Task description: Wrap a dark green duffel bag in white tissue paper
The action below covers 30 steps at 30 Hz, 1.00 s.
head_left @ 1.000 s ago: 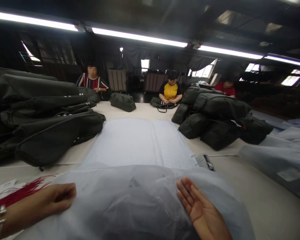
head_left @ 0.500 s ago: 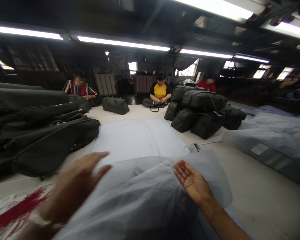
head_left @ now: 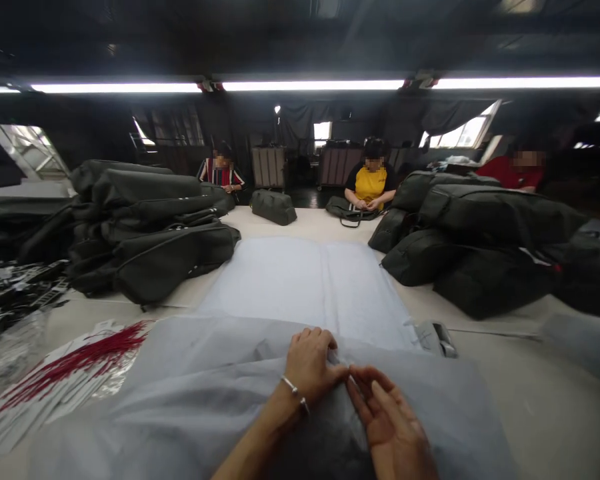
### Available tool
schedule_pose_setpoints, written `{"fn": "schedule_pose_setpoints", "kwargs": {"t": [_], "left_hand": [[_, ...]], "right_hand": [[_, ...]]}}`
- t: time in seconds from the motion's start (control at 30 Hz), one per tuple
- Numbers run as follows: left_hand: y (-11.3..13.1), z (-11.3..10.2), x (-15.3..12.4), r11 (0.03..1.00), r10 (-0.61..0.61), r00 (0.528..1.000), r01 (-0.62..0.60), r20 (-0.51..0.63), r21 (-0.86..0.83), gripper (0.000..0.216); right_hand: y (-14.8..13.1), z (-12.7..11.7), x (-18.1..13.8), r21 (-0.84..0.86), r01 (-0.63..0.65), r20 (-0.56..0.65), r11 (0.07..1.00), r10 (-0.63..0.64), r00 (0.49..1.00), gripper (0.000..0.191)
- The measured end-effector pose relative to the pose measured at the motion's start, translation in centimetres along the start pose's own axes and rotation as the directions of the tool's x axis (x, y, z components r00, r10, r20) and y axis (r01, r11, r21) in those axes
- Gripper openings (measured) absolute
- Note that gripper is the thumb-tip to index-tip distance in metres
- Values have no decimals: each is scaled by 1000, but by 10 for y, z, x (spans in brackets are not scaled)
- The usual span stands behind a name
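No text is legible; lettering [head_left: 381,179] on the yellow-and-black short-sleeved fabric shirt [head_left: 370,183], at two o'clock from the centre of view, is too small to read.

Tube lights [head_left: 313,85] glare white against a dim ceiling [head_left: 270,43], its details apparently lost in shadow.

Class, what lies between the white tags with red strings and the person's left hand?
The head view shows creased, translucent grey plastic sheeting between the red-stringed white tags and the left hand.
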State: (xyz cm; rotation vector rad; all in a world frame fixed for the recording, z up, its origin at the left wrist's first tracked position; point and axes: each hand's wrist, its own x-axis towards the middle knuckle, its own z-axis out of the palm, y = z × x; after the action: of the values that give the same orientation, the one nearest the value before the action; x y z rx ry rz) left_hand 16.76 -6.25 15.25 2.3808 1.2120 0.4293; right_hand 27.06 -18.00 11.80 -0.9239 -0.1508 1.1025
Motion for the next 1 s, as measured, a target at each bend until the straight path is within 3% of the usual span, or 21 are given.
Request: {"fn": "schedule_pose_setpoints", "kwargs": {"t": [0.1, 0.17, 0.23, 0.33, 0.43, 0.5, 0.57, 0.7, 0.83, 1.0], "left_hand": [[4, 5, 4, 997, -58, 998, 57, -10, -59, 16], [6, 7, 6, 995, -53, 998, 51, -25, -81, 12], [6, 7, 5, 996, 0, 999, -5, -52, -90, 10], [5, 7, 4, 987, 133, 988, -140, -84, -84, 10], [4, 6, 6, 977, 199, 979, -202, -46, -72, 11], [5, 7, 9, 978, 201, 980, -201, -12, -56, 10], [8, 9, 13, 981, 193, 981, -193, 6, -35, 8], [13, 14, 20, 981, 195, 981, -194, 20, -13, 6], [15, 14, 20, 982, 176, 984, -173, 35, -74, 9], [11, 15, 20, 980, 146, 989, -141, 29, -139, 44]], "right_hand": [[-21, -3, -1, -323, 112, 24, 940, -110, 994, 41], [-44, -5, 8, -570, 308, 149, 762, -273, 950, 39], [-67, -3, 26, -695, 468, 336, 547, -328, 883, 43], [-88, 2, 60, -742, 534, 530, 405, -135, 838, 51], [-92, 7, 83, -780, 559, 607, 281, 122, 785, 24], [-93, 9, 88, -798, 581, 603, 162, 174, 779, 5], [-95, 10, 88, -810, 581, 585, 79, 167, 793, 11], [-101, 9, 91, -859, 510, 504, 42, 241, 829, 21], [-101, 4, 99, -885, 458, 460, 79, 300, 836, 24], [-98, 0, 103, -901, 407, 434, 152, 312, 845, 24]]}}
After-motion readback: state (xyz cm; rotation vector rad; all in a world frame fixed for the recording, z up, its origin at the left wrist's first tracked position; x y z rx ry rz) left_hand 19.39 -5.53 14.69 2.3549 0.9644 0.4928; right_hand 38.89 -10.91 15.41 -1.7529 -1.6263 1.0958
